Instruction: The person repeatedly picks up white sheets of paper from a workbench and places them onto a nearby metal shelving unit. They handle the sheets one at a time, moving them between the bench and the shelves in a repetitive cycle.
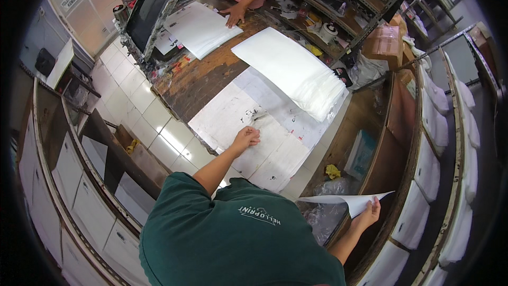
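My left hand (247, 139) hovers over or rests on the pale, ink-marked covering (225, 116) at the near end of the table, fingers curled in with nothing visible in them. Out to the right, beside the rack, my right hand (369, 213) pinches the edge of a thin white sheet (330, 199) that bends and stretches back toward my body. A thick stack of white, soft-looking sheets (291, 69) lies on the table ahead of my left hand. At the far side, another person's hand (235, 15) lies flat on a second white stack (203, 29).
A dark hinged frame (159, 13) tilts up at the table's far left. Drying racks with white sheets (405, 222) stand close on the right, others (87, 201) on the left. Shelves (338, 8) with cartons (383, 45) are at the back right. Crumpled clear plastic (325, 222) lies below my right arm.
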Tool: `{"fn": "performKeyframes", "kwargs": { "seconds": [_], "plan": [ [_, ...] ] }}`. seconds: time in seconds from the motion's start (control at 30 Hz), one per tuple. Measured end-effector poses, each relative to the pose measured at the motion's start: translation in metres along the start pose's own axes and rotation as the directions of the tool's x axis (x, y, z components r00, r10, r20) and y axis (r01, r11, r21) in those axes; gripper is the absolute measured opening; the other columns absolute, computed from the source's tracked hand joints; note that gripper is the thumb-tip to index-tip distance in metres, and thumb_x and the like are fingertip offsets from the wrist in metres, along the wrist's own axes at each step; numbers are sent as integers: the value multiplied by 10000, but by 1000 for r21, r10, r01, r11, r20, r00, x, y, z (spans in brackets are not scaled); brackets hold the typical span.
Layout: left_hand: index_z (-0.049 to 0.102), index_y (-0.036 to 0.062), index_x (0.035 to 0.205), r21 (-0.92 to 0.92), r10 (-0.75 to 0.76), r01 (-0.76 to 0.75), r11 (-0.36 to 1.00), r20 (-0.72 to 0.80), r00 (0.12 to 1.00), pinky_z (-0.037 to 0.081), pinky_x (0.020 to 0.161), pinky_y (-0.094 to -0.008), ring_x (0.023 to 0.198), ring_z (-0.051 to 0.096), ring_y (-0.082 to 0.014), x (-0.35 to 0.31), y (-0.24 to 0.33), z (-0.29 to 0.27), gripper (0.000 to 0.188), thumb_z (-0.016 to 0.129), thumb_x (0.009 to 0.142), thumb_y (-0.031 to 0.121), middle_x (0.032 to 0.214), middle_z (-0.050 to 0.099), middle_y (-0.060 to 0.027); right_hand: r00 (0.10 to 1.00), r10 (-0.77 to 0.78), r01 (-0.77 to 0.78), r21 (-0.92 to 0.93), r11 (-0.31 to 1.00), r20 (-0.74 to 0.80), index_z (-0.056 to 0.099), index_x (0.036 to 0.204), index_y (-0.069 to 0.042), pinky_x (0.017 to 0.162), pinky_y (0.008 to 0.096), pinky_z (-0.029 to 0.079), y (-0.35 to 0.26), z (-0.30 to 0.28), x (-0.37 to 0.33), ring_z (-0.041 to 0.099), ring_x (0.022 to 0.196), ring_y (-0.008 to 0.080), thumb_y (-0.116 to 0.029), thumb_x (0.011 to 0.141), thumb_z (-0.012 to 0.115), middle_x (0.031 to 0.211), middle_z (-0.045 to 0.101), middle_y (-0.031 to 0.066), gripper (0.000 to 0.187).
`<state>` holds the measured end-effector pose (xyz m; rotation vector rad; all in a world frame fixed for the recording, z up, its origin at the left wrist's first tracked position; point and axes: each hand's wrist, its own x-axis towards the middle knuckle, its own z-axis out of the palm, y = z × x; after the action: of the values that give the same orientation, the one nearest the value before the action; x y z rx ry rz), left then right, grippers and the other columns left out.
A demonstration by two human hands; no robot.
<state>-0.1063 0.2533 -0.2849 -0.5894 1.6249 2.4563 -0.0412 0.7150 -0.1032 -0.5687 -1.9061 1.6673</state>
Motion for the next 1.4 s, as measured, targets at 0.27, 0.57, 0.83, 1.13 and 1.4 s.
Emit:
{"fn": "performKeyframes", "kwargs": {
  "seconds": [0.27,0.57,0.83,1.13,1.4],
  "plan": [
    [440,83,1039,-210,-173,151,966,-88,981,484,731,-336,865,592,-212,-1,26,3,467,536,830,489,1006,570,-110,995,79,-85,82,993,67,525,1145,42,818,268,443,-4,8,-5,561,925,177,106,756,404,1057,574,122,413],
    [238,77,1344,-679,42,-246,692,-302,952,346,956,-449,1181,399,-318,56,80,-61,928,431,722,737,1361,311,-148,997,76,-75,-93,993,12,530,1136,44,820,274,441,-18,-14,-26,570,933,183,112,743,438,1081,571,133,409],
    [137,69,1385,-768,-50,-378,518,-468,882,334,981,-438,1234,330,-334,122,125,-117,1054,544,662,720,1378,274,-162,997,68,-53,-337,940,34,548,1109,51,817,261,427,-13,-60,-26,564,935,164,98,742,466,1042,592,113,379],
    [580,13,982,508,419,115,854,-801,428,469,752,-364,850,583,-294,212,94,-123,382,620,771,329,919,594,-160,995,-12,67,-591,804,96,608,984,41,841,279,425,-58,-70,-37,573,938,180,47,688,503,974,618,113,314],
    [552,195,1142,883,622,430,-188,-232,748,375,811,-523,1017,547,-242,150,126,-134,361,421,856,371,1128,565,-23,962,-77,237,-662,711,262,647,915,-16,715,293,465,-141,-57,-15,606,789,226,5,651,495,861,640,128,306]
  ]
}}
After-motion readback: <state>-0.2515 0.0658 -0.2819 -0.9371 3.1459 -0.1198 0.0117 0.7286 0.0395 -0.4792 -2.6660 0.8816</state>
